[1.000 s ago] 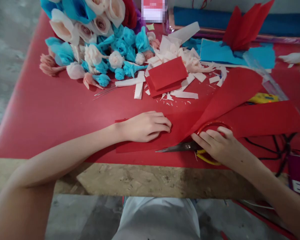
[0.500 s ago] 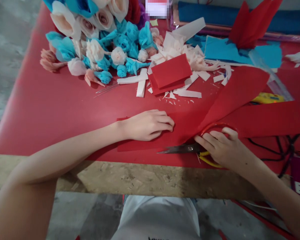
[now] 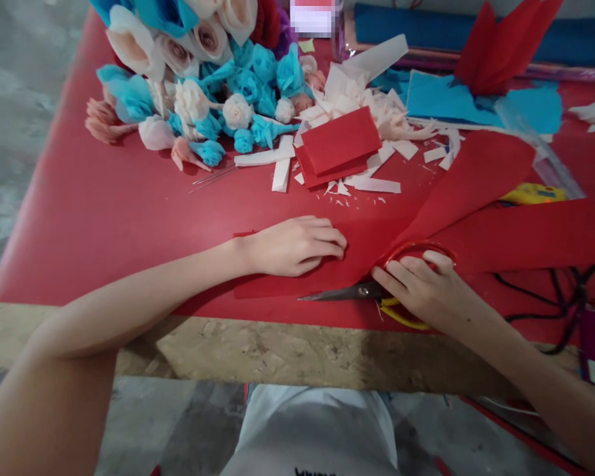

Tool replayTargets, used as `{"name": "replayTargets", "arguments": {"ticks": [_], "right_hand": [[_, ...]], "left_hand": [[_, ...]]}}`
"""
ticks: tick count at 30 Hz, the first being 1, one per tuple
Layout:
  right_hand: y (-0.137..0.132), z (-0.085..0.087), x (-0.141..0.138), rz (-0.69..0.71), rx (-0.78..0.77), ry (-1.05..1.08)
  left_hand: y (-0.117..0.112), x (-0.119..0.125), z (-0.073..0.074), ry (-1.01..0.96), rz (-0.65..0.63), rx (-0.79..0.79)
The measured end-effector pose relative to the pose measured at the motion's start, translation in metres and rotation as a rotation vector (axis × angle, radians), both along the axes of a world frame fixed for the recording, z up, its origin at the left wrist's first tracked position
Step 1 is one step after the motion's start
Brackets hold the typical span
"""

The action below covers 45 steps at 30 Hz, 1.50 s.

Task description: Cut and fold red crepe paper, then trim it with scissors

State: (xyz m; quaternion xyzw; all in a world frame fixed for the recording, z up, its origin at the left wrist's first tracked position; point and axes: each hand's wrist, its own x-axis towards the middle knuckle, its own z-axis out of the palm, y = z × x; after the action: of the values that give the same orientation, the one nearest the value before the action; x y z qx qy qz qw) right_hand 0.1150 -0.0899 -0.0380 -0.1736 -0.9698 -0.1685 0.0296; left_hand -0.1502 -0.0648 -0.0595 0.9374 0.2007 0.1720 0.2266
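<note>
My left hand lies on a folded piece of red paper, its palm down and fingers slightly bent, pressing it to the table. The fingers of my right hand are wrapped around the red and yellow handles of a pair of scissors. The dark blades point left along the near edge of the paper; whether they are fully closed, I cannot tell. Beyond the right hand the red paper spreads into two flaps, an upper flap and a lower flap.
Blue, white and pink paper flowers are heaped at the back left. Pale paper scraps lie beside a folded red piece. Blue sheets, a yellow tool and black cables are on the right.
My right hand and the scissors have slid a little to the left along the paper's near edge. The left hand stays in place on the paper.
</note>
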Motion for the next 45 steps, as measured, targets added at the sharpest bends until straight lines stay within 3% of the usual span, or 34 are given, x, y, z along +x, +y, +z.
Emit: {"name": "replayTargets", "arguments": {"ticks": [7,15,22,31,36,45], "right_hand": [[-0.002,0.006,0.002,0.04,-0.053,-0.004],[-0.01,0.002,-0.002,-0.078,-0.068,-0.089],[-0.005,0.005,-0.017,-0.019,-0.069,-0.014],[-0.004,0.015,-0.016,0.046,-0.089,0.015],[-0.009,0.011,-0.017,-0.043,-0.056,-0.04],[-0.012,0.004,-0.034,-0.04,-0.072,-0.032]], "left_hand": [[0.0,0.0,-0.002,-0.004,-0.009,0.018],[-0.001,0.0,-0.001,0.001,0.002,0.027],[-0.001,0.0,-0.003,0.013,-0.001,0.029],[0.0,0.0,-0.001,0.032,-0.007,0.042],[-0.001,-0.001,-0.001,0.034,-0.001,0.047],[-0.001,0.0,0.0,0.038,0.004,0.028]]}}
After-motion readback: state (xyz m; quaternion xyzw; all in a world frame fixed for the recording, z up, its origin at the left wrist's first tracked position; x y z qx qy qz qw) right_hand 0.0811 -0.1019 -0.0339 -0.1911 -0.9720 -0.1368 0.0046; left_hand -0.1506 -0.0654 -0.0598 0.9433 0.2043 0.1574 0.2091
